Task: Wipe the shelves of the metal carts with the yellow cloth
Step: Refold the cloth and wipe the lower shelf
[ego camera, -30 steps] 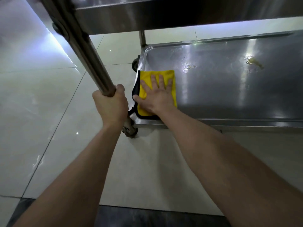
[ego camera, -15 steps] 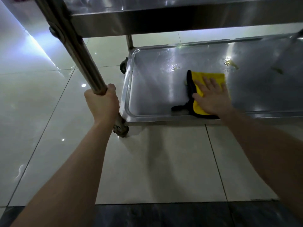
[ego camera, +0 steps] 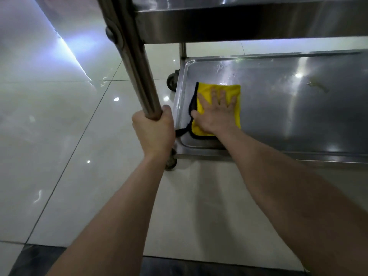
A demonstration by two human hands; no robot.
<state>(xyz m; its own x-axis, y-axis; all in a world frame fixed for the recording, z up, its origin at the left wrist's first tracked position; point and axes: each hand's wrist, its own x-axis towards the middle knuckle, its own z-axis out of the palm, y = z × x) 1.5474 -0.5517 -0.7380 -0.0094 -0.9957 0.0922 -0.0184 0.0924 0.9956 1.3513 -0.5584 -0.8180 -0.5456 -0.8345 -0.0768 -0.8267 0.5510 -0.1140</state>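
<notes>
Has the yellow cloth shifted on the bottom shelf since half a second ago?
Yes. The yellow cloth, under the right hand, has slid left along the bottom shelf: it was mid-shelf and now lies close to the shelf's left rim.

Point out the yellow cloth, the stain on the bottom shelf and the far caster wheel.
yellow cloth (ego camera: 231, 88): head view, its bare upper right corner.
stain (ego camera: 318, 86): head view, middle of the yellowish smear.
far caster wheel (ego camera: 171, 81): head view, the dark tyre.
</notes>
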